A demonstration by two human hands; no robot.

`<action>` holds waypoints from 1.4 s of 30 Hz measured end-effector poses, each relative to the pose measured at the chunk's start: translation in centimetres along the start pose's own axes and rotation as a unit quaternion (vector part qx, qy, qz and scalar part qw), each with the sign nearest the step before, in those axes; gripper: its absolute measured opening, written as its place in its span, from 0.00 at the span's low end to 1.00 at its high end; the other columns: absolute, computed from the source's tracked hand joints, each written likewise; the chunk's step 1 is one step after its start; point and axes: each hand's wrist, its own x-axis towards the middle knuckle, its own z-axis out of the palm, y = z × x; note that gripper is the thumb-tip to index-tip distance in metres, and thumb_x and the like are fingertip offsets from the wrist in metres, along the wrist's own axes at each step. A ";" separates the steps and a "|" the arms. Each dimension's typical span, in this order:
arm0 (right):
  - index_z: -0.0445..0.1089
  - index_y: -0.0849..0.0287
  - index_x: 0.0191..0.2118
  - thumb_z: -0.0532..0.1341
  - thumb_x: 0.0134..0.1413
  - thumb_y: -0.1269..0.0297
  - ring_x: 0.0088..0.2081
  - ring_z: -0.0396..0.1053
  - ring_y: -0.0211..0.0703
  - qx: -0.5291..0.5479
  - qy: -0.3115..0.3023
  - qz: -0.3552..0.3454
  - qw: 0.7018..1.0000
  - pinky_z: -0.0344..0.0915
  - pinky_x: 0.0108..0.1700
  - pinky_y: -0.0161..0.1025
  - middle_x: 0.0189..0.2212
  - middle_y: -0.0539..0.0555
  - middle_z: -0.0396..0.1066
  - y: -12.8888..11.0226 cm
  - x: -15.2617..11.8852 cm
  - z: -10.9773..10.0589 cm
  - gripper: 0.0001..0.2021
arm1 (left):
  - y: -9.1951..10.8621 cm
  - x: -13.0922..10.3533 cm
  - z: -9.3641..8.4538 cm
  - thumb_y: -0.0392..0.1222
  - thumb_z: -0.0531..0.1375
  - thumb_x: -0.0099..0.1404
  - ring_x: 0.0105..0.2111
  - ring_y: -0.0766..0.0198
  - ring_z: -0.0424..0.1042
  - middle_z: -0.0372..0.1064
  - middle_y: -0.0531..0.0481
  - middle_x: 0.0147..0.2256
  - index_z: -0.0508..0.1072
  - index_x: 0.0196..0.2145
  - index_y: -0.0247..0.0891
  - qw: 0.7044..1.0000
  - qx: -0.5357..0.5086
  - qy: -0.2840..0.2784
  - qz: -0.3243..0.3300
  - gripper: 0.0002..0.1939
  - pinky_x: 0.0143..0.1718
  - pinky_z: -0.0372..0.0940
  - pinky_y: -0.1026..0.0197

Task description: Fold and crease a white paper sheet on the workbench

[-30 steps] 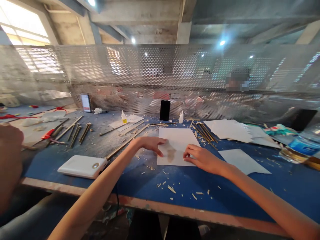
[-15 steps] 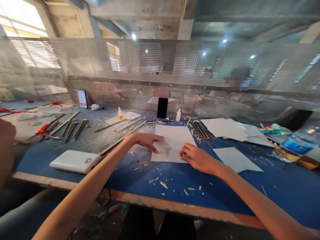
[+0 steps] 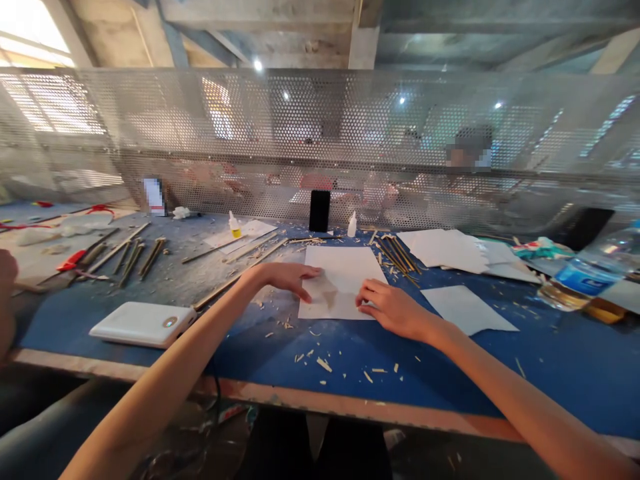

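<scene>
A white paper sheet (image 3: 345, 263) lies flat on the blue tabletop (image 3: 280, 360) in front of me. At its left edge rests my left hand (image 3: 295, 279), thumb and fingers apart, holding nothing. My right hand (image 3: 383, 305) is over the sheet's right part with its fingers curled together; whatever they may hold is too small to make out. Between the hands a faint shadow falls on the paper. Wood chips (image 3: 324, 365) are scattered nearer the table's front edge.
A white power bank (image 3: 133, 323) sits left. Behind the sheet stand a black phone (image 3: 319, 211) and glue bottles (image 3: 353, 225). Sticks (image 3: 397, 253), more paper (image 3: 467, 309) and a plastic bottle (image 3: 575, 277) are right. A person's arm (image 3: 6, 293) shows far left.
The camera view has shifted slightly, so the scene sits a little further left and higher. Both hands keep nearly the same places at the sheet.
</scene>
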 end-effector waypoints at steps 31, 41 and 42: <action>0.70 0.58 0.40 0.56 0.65 0.62 0.41 0.67 0.42 0.050 -0.027 0.020 0.998 0.63 0.45 0.40 0.40 0.55 0.68 1.7 0.0 0.1 0.08 | -0.5 0.1 0.1 0.64 0.62 0.55 0.65 0.48 0.46 0.40 0.45 0.68 0.50 0.68 0.40 1.000 0.024 -0.002 0.001 0.50 0.63 0.45 0.53; 0.69 0.58 0.40 0.54 0.67 0.62 0.42 0.68 0.42 0.053 -0.014 0.025 0.998 0.63 0.46 0.39 0.41 0.55 0.67 0.7 0.1 0.3 0.08 | -0.6 0.3 0.2 0.64 0.62 0.55 0.65 0.47 0.46 0.40 0.45 0.68 0.51 0.67 0.41 1.000 0.015 0.000 0.002 0.49 0.63 0.45 0.51; 0.69 0.58 0.40 0.54 0.67 0.63 0.42 0.68 0.43 0.049 -0.014 0.020 0.998 0.63 0.47 0.40 0.41 0.55 0.68 0.5 0.2 0.2 0.08 | -0.6 0.2 0.2 0.64 0.62 0.55 0.65 0.47 0.46 0.40 0.45 0.68 0.51 0.67 0.41 1.000 0.014 -0.001 0.003 0.49 0.63 0.45 0.51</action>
